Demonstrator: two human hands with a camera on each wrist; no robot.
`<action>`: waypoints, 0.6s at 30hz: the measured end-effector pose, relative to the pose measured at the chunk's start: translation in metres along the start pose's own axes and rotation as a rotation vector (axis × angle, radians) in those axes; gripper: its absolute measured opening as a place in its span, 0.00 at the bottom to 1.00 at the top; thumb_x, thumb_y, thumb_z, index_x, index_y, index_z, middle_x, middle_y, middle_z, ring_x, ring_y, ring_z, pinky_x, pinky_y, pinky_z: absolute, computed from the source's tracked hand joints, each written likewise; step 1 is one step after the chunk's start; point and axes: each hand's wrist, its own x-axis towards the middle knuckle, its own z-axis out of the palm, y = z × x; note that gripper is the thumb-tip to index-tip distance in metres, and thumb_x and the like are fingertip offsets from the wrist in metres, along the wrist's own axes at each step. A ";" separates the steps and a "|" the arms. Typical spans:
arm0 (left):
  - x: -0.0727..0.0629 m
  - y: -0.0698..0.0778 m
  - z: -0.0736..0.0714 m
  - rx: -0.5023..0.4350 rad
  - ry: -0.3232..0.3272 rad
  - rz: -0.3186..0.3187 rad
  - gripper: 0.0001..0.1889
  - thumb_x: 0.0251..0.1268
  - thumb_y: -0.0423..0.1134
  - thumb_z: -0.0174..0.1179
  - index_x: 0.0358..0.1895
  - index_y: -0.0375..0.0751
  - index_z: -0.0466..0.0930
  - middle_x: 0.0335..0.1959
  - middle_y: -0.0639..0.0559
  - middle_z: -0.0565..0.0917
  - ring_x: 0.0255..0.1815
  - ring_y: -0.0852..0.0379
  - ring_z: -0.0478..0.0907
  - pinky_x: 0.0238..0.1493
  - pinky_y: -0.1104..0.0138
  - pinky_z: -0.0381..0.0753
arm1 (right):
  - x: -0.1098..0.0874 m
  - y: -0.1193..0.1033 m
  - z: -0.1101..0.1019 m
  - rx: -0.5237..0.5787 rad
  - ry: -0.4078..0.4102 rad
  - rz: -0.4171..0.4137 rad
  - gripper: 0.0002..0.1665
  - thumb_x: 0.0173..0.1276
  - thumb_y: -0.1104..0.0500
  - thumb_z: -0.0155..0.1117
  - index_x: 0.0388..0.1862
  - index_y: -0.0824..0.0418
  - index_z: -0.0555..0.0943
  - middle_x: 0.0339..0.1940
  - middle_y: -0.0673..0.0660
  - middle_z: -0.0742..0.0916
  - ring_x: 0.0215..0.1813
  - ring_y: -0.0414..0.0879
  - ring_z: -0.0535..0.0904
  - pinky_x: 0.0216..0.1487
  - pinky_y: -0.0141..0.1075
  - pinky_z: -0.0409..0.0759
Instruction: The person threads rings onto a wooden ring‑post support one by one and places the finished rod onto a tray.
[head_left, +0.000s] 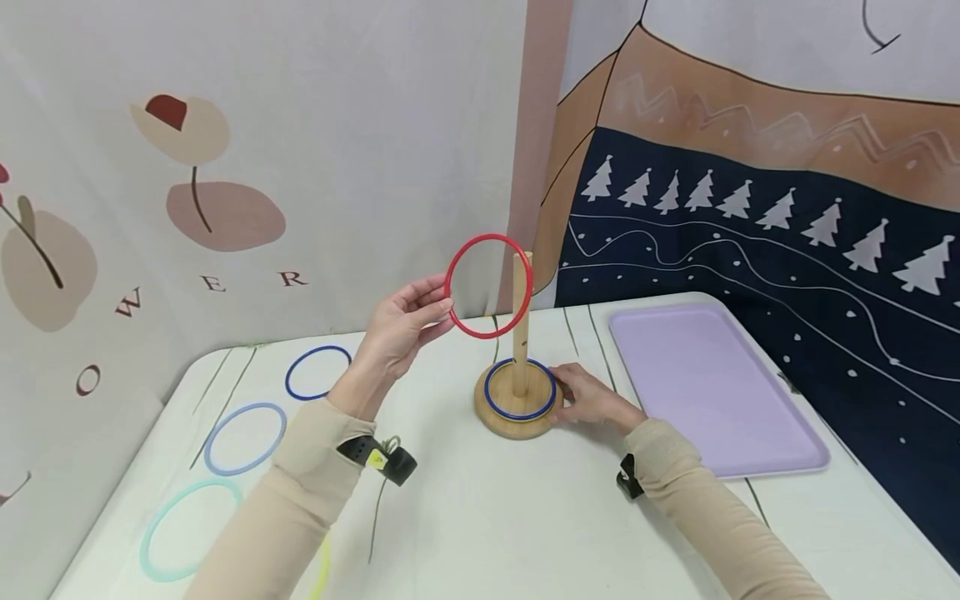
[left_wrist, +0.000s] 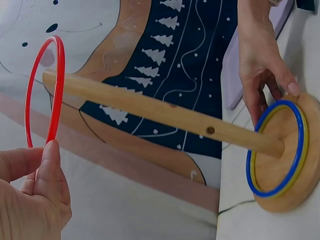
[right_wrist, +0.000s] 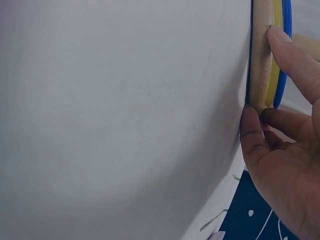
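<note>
My left hand point(head_left: 393, 329) pinches a thin red ring point(head_left: 489, 335) between thumb and fingers. That ring is upright beside the top of a wooden post point(head_left: 521, 333); in the left wrist view the post's tip overlaps the ring's opening, and I cannot tell whether it is inside. The post rises from a round wooden base point(head_left: 517, 430). Around its foot lies a blue ring point(left_wrist: 302, 145), with a yellow ring point(right_wrist: 273, 82) directly under it. My right hand point(head_left: 592, 396) grips the base's right edge, thumb on its upper side and fingers at its rim.
On the left of the white table lie a dark blue ring point(head_left: 307, 397), a light blue ring point(head_left: 208, 450) and a mint ring point(head_left: 146, 546). A yellow ring point(head_left: 323, 571) is partly hidden by the left sleeve. A purple tray point(head_left: 712, 383) lies at right. Printed curtains stand behind.
</note>
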 end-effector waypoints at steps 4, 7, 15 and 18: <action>0.003 0.001 0.010 -0.009 0.000 -0.002 0.21 0.63 0.27 0.57 0.61 0.36 0.70 0.40 0.53 0.75 0.37 0.61 0.79 0.41 0.71 0.83 | 0.001 0.001 0.001 0.009 -0.009 0.005 0.49 0.51 0.67 0.73 0.67 0.77 0.58 0.62 0.72 0.66 0.62 0.61 0.69 0.62 0.47 0.73; 0.005 0.000 0.017 -0.013 0.000 -0.002 0.21 0.63 0.27 0.58 0.60 0.37 0.71 0.40 0.52 0.75 0.37 0.60 0.79 0.41 0.70 0.83 | 0.002 0.002 0.001 0.007 -0.015 0.002 0.49 0.51 0.66 0.73 0.68 0.78 0.58 0.62 0.73 0.66 0.62 0.61 0.69 0.63 0.47 0.73; 0.012 -0.008 0.029 -0.019 0.005 -0.017 0.20 0.63 0.27 0.57 0.59 0.36 0.73 0.39 0.52 0.75 0.37 0.60 0.78 0.40 0.70 0.84 | 0.001 0.003 0.001 0.004 -0.019 0.002 0.49 0.53 0.65 0.73 0.68 0.77 0.57 0.62 0.72 0.66 0.62 0.60 0.69 0.63 0.47 0.72; 0.014 -0.014 0.030 -0.015 0.006 -0.036 0.19 0.63 0.27 0.57 0.58 0.36 0.73 0.39 0.52 0.75 0.37 0.61 0.78 0.40 0.70 0.84 | 0.001 0.003 0.000 -0.009 -0.018 0.002 0.49 0.53 0.65 0.73 0.68 0.77 0.57 0.62 0.72 0.66 0.63 0.60 0.69 0.63 0.47 0.72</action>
